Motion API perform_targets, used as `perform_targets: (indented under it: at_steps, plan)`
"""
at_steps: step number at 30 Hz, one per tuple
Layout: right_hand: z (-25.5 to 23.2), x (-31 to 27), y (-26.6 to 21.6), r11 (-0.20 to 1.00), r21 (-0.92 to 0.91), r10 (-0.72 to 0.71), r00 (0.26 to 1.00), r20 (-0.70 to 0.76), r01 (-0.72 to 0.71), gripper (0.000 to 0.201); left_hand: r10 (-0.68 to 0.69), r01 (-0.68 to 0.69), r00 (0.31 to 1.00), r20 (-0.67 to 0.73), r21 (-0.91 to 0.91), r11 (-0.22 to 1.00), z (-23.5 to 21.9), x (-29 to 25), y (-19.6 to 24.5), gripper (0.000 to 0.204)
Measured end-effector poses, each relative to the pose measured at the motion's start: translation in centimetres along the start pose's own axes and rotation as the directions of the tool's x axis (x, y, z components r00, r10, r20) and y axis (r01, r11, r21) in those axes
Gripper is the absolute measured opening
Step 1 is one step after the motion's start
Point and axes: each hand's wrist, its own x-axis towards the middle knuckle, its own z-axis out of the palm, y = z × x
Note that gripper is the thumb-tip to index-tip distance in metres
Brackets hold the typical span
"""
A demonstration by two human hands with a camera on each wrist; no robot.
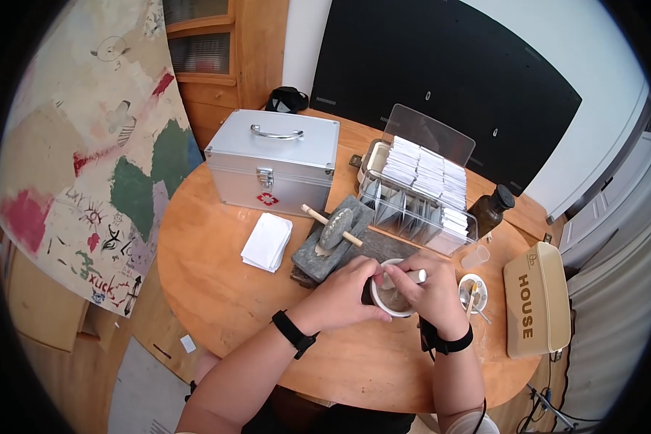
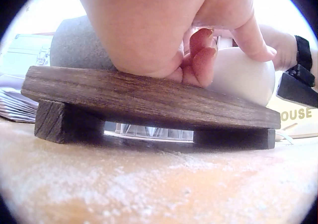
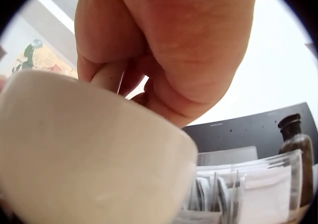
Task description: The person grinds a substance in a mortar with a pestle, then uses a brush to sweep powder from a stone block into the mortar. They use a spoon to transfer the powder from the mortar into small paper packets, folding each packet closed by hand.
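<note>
A white mortar with greyish powder inside stands near the table's front; its pale side rises behind a dark wooden stand. My left hand grips the mortar's left side, thumb along the near rim, fingers at the far side. Curled round a white pestle, my right hand holds it tilted over the mortar. In the right wrist view the mortar wall hides the pestle's lower end below my right hand. Left of the mortar lies a grey stone block with a stone wheel on it.
Behind are a silver case, a clear box of white packets and a brown bottle. White papers lie left. At right stand a small cup, a white dish with a spoon and a beige HOUSE box.
</note>
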Motion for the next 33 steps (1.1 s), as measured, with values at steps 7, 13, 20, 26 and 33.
perform_targets:
  at_steps: [7, 13, 20, 26, 33]
  plan:
    - [-0.8, 0.1, -0.2, 0.98, -0.157, 0.13, 0.991, 0.019, -0.125, 0.021, -0.026, 0.026, 1.0, 0.017, -0.017, 1.0, -0.3, -0.1, 0.5, 0.061]
    - [-0.8, -0.1, 0.1, 0.995, 0.099, -0.001, 0.986, 0.168, -0.015, 0.021, 0.007, -0.007, 1.0, -0.013, 0.009, 1.0, 0.1, 0.0, 0.0, 0.062]
    - [0.3, 0.1, 0.7, 1.0, 0.009, 0.0, 1.0, 0.014, 0.0, 0.021, -0.026, 0.026, 0.999, 0.024, 0.0, 1.0, -0.2, 0.0, 0.4, 0.064]
    - [-1.4, 0.0, 0.2, 0.985, 0.001, 0.167, 0.971, 0.171, -0.17, 0.026, -0.014, 0.014, 1.0, -0.008, -0.01, 1.0, -0.1, 0.0, 0.3, 0.069]
    - [-0.2, -0.1, -0.3, 0.992, 0.104, -0.075, 0.996, 0.055, 0.069, 0.025, -0.013, 0.013, 1.0, -0.009, -0.005, 1.0, 0.0, 0.0, 0.3, 0.069]
